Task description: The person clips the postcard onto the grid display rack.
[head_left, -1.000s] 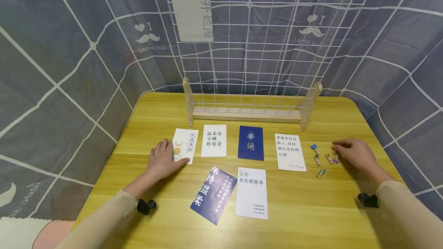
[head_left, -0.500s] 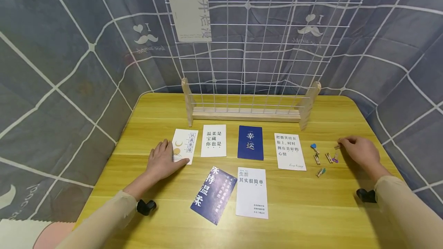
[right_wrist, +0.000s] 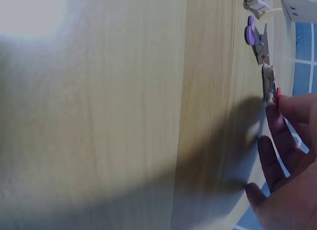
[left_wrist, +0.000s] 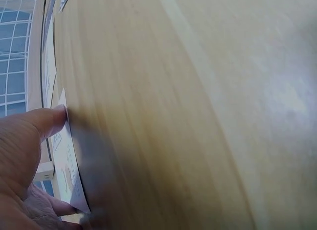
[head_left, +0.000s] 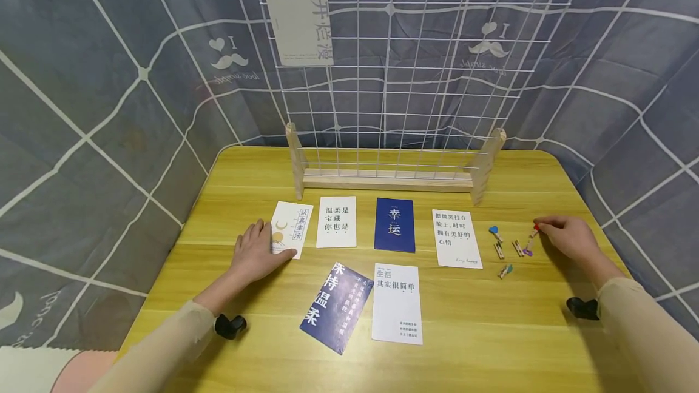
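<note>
Left hand (head_left: 256, 253) rests on the leftmost card (head_left: 292, 229); right hand (head_left: 565, 236) seemingly pinches a red-tipped clothespin (head_left: 533, 234).

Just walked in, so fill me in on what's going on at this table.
A person sits at a wooden table with six cards laid flat and a wire grid standing at the back. The left hand rests on the leftmost card, fingers on its near edge. The right hand pinches a small red-tipped clothespin from a scatter of pins beside it. One card is already clipped to the grid's top left corner.
</note>
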Demonstrator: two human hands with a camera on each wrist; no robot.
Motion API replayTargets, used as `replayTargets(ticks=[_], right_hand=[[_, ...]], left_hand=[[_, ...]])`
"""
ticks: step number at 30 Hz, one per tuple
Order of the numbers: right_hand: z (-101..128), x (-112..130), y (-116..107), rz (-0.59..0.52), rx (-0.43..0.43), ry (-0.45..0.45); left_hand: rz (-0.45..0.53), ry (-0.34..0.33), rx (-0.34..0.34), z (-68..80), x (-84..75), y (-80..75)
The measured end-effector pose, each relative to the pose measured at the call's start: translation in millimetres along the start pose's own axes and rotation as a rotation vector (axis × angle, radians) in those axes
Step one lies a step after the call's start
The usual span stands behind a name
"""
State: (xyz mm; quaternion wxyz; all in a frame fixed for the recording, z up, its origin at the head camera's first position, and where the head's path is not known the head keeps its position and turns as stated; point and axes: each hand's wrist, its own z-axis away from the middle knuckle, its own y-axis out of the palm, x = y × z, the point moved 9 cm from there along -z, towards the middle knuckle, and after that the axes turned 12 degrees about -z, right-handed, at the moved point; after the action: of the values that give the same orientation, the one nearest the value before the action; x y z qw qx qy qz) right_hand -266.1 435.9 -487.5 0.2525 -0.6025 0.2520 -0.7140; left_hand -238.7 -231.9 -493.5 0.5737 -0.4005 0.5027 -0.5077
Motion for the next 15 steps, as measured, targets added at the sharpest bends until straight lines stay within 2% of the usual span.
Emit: replayTargets(ticks=[9, 15], right_hand=[[2.3, -1.0, 1.4, -0.026, 0.046, -0.096], [5.0, -2.3, 3.8, -0.005, 0.113, -0.097]], left_hand=[[0.059, -0.024, 0.018, -4.3, -0.8, -1.1], [0.067, -0.018, 0.018, -3.4, -1.1, -0.9]])
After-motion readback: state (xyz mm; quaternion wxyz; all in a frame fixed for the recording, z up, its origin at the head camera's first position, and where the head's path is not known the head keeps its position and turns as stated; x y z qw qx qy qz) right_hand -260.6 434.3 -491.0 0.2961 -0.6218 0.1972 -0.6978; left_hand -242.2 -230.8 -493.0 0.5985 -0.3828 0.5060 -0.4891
